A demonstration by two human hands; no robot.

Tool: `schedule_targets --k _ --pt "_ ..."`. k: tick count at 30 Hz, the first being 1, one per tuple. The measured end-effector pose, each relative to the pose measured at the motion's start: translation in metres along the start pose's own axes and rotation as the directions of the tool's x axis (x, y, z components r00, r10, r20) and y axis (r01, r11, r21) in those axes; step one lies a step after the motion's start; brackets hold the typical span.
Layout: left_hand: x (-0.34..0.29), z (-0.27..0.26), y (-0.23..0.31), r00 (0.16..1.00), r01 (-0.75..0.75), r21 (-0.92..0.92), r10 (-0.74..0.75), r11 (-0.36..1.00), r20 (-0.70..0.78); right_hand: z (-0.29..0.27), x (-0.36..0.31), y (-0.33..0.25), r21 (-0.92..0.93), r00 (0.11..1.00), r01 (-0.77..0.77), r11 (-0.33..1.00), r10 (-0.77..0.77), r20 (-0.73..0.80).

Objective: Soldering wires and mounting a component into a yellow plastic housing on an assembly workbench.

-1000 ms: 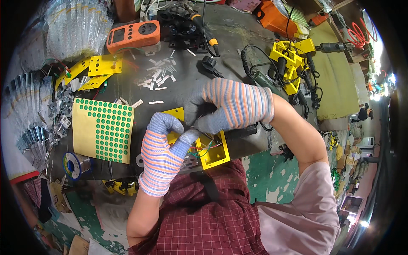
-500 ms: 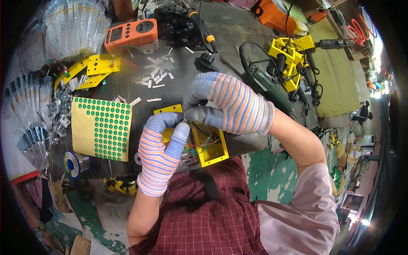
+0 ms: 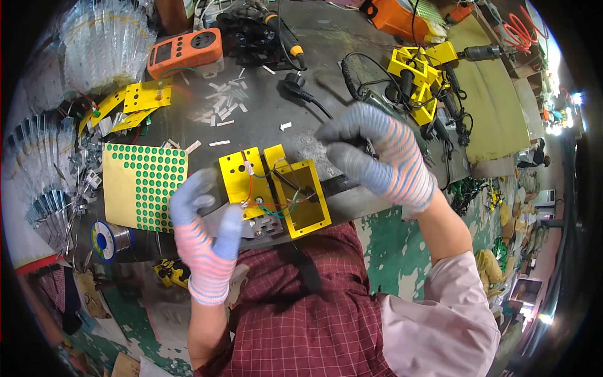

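Observation:
Both hands wear striped knit gloves with grey-blue fingertips. My left hand (image 3: 204, 235) is open beside a yellow plate with holes (image 3: 233, 182), its thumb and fingers spread and nothing between them. To the right, my right hand (image 3: 386, 160) hovers over the bench, thumb and curled fingers apart, with nothing visible in them. Between the hands lies an open yellow box frame (image 3: 318, 200), apart from either hand. Thin red and green wires (image 3: 276, 204) run between plate and box. A small white sleeve (image 3: 249, 168) sits on a wire at the plate. Below is a grey metal block (image 3: 264, 227).
A sheet of green round stickers (image 3: 157, 188) and a solder spool (image 3: 112, 242) lie left. Small white strips (image 3: 225, 103) are scattered behind, near an orange meter (image 3: 185, 53). A black plug (image 3: 298, 87), yellow-black iron (image 3: 284, 34) and yellow holder (image 3: 421, 81) stand farther back.
My hands have parted from their joined position over the wires, left hand down-left and right hand to the right. The yellow plate, box and a white scrap on the bench are now uncovered.

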State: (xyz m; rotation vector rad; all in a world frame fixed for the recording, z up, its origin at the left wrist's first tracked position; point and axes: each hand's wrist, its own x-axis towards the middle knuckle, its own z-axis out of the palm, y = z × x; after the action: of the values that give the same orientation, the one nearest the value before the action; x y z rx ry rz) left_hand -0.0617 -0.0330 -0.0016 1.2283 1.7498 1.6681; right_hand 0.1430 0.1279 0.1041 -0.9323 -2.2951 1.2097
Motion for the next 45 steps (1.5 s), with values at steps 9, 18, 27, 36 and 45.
schedule_targets --k 9,18,27,36,45 --pt "-0.116 -0.052 -0.024 0.978 -0.054 0.169 0.086 0.984 -0.188 0.032 -0.028 0.037 -0.39 0.931 0.352 0.851 -0.362 0.05" --pt "-0.187 -0.107 -0.123 0.716 0.342 -0.043 -0.29 0.939 -0.635 0.044 -0.026 0.044 -0.459 0.871 0.456 0.762 -0.488 0.054" --pt "-0.165 -0.159 -0.187 0.694 0.463 0.356 -0.082 0.812 -0.715 0.068 -0.07 0.006 -0.263 0.821 0.548 0.794 -0.571 -0.011" --pt "-0.168 -0.128 0.01 0.762 0.599 -0.552 -0.625 0.579 0.17 0.211 -0.082 -0.007 0.167 0.848 0.377 0.911 -0.412 0.333" --pt "-0.172 -0.155 -0.007 0.776 0.135 -0.977 -0.63 0.165 0.001 0.119 -0.104 0.011 0.262 0.734 0.396 0.88 -0.475 0.486"
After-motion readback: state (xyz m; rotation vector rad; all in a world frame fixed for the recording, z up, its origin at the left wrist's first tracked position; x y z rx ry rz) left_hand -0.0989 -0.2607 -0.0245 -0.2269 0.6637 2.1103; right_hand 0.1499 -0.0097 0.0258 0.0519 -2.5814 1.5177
